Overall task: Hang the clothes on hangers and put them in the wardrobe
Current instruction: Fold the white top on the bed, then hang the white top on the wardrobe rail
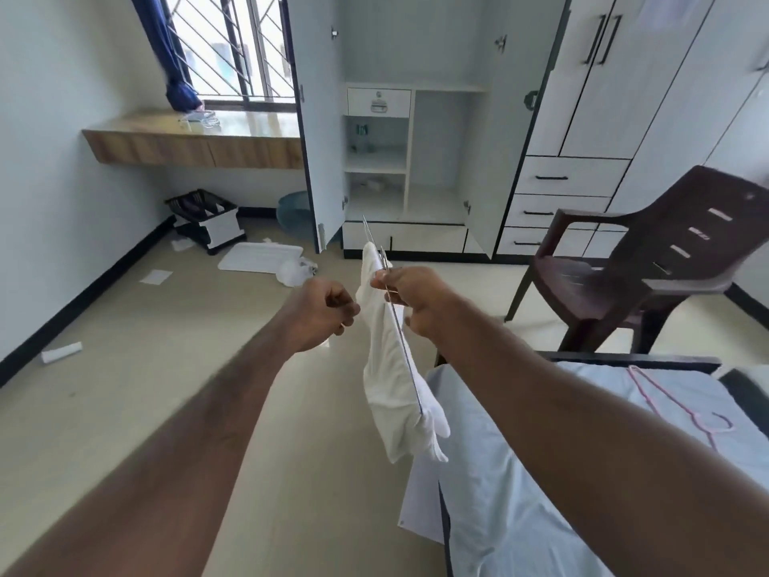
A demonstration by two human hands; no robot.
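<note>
white clothes (395, 368) hang draped over a thin metal hanger (401, 326) that we hold up in front of us, above the floor (166, 389) and just off the near corner of the bed (520, 451). the cloth falls below and to the left of our right hand (416, 297), its lower end dangling beside the bed's edge. our right grip is curled, pinching the hanger wire between thumb and fingertips near its upper part, so the hanger runs slantwise from beyond the hand down toward us. our left hand (328, 314) sits just to the left of the cloth, fingers curled into a loose fist; it seems to nip something thin by the cloth's edge, but we cannot tell what, or whether it touches the cloth at all.

ahead, the wardrobe (416, 118) stands with both doors swung wide, its shelves showing. a pink hanger (682, 410) lies on the bed to our right, well apart from our hands. a dark plastic chair (666, 264) stands beside the bed, near the wardrobe.
</note>
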